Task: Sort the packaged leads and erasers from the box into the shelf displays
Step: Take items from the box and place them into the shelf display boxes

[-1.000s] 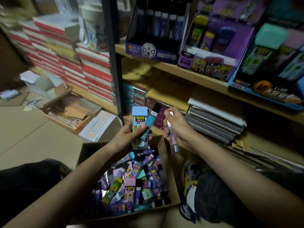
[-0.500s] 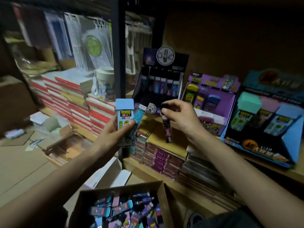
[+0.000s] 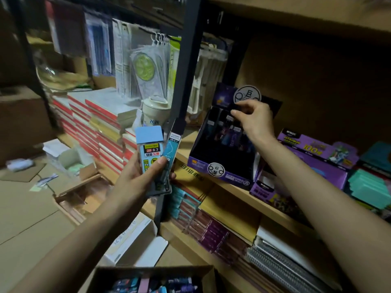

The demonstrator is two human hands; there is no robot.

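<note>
Head view: box [image 3: 105, 275] holds packets [image 3: 152, 285], display [image 3: 220, 166] holds leads [image 3: 232, 132].

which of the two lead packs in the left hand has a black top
The slim teal pack, right of the wider pack with the pale blue cap.

Dim, warm light; deep shadows, soft blur, edges warped.

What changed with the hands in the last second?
The right hand rose from over the cardboard box to the dark display box, carrying a lead tube; whether it still pinches it is unclear. The left hand still grips the blue lead case and teal lead tube.
</note>
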